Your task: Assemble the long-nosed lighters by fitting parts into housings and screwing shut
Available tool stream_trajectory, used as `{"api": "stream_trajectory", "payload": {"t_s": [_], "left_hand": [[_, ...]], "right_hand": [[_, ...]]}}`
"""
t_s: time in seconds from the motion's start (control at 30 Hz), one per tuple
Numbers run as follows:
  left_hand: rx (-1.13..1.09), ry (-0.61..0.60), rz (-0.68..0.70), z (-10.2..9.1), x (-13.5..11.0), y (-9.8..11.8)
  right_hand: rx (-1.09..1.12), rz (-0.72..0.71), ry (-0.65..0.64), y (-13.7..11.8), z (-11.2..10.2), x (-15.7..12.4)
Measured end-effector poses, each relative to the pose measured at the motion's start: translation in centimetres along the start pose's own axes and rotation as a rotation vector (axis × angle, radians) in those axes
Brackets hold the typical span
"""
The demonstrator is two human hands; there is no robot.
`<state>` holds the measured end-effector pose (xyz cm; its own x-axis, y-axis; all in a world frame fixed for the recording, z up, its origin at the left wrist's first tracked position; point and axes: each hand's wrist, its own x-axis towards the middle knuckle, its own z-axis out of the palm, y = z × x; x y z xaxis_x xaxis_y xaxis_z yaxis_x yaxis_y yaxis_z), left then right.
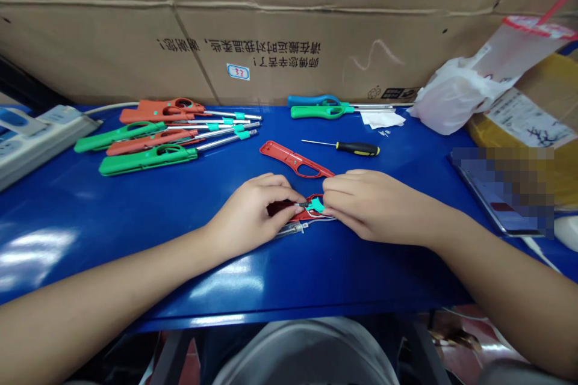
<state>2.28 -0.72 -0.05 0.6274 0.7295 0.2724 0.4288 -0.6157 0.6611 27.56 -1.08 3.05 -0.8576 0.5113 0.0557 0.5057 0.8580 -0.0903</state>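
My left hand (259,207) is closed, thumb and forefinger pinching a small dark part (303,204) over an opened red lighter housing (298,215). Inside that housing sits a turquoise trigger (316,204) with a thin pale wire near it. My right hand (374,204) is closed around the housing's right end, and its fingertips are partly hidden. Along the near side of the housing lies a clear tube (289,229). Just beyond my hands rests a loose red half-shell (295,158) with a finger loop.
A screwdriver (356,148) lies behind my right hand. Several red and green lighters (149,160) are grouped at left, near a power strip (49,132). Green and blue lighters (318,111) lie against the cardboard box (253,30). A phone (497,198) and bagged cup (451,96) stand right.
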Motion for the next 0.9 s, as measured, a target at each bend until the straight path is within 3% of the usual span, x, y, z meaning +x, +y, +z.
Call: {"api": "stream_trajectory", "payload": {"t_s": [0.47, 0.9], "left_hand": [[-0.017, 0.03, 0.007, 0.22, -0.03, -0.19], [-0.049, 0.05, -0.011, 0.37, -0.05, -0.14]], "right_hand": [[0.0, 0.018, -0.015, -0.44, -0.21, 0.19], [-0.121, -0.072, 0.031, -0.42, 0.03, 0.26]]}}
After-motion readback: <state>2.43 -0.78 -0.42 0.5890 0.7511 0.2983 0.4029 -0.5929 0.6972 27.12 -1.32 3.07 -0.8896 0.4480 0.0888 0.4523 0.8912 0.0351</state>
